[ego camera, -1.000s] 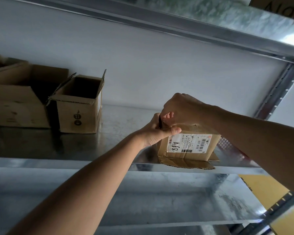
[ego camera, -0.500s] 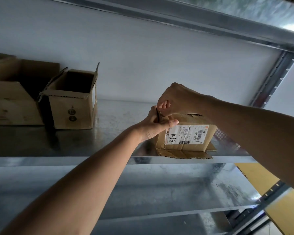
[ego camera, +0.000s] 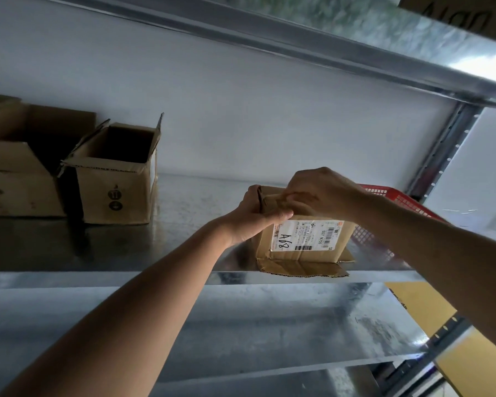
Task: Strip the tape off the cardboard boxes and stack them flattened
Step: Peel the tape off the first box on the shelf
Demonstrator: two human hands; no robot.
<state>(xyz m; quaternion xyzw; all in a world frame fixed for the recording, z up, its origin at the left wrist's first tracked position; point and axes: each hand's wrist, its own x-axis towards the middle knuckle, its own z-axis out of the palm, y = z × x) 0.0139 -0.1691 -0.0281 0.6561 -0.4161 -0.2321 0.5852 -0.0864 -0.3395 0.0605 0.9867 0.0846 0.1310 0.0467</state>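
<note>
Labelled box (ego camera: 307, 239) at shelf (ego camera: 184, 245) front edge, right of centre. Left hand (ego camera: 252, 222) clamped round its top left corner; right hand (ego camera: 318, 193) curled, pinching top flap.

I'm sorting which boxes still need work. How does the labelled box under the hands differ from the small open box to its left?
The labelled box carries a white shipping label marked A68; the small open box shows only dark round printed marks. The labelled box is gripped by the left hand and right hand; the small open box stands untouched. The small open box's top flaps stand up, its inside visible; the labelled box's top is hidden by hands. Both are brown cardboard on the metal shelf.
</note>
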